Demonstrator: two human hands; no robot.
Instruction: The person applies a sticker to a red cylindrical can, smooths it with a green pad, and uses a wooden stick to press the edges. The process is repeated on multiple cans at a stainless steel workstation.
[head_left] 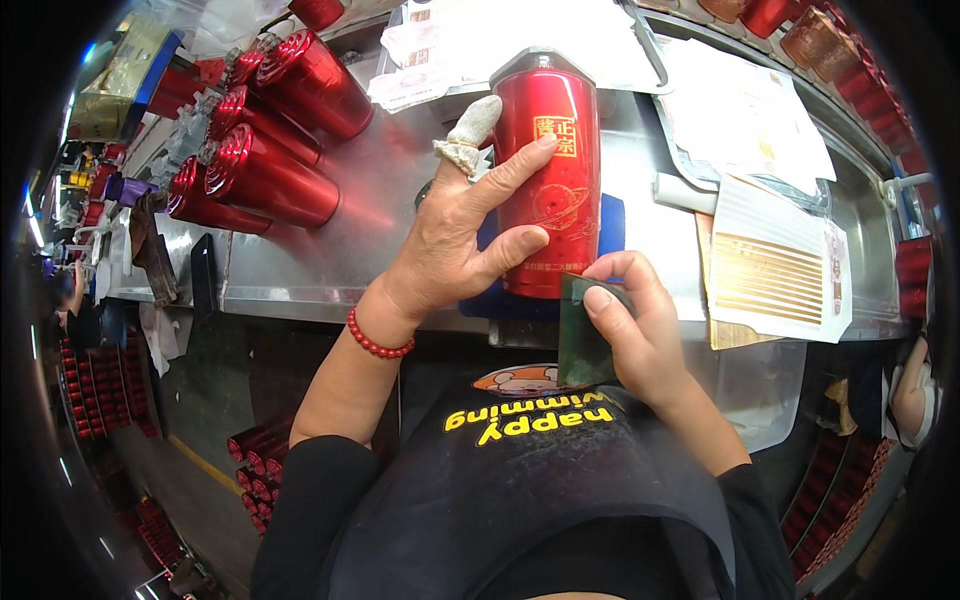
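A glossy red bottle (545,190) with gold print lies on a blue pad (612,235), its clear angular end pointing away from me. My left hand (455,230) holds the bottle from its left side, thumb and index finger stretched over the front. One finger wears a pale cloth finger cover (474,122), and a red bead bracelet (380,342) circles the wrist. Between thumb and fingers, my right hand (635,315) pinches a thin dark green translucent sheet (582,340). Its upper corner is at the bottle's near end; whether they touch is unclear.
Several red bottles (275,180) lie on the metal table (380,215) at the left. White sheets (740,110) sit on a tray at the back right, near a card with gold strips (775,265). A translucent bin (770,395) is below the table edge.
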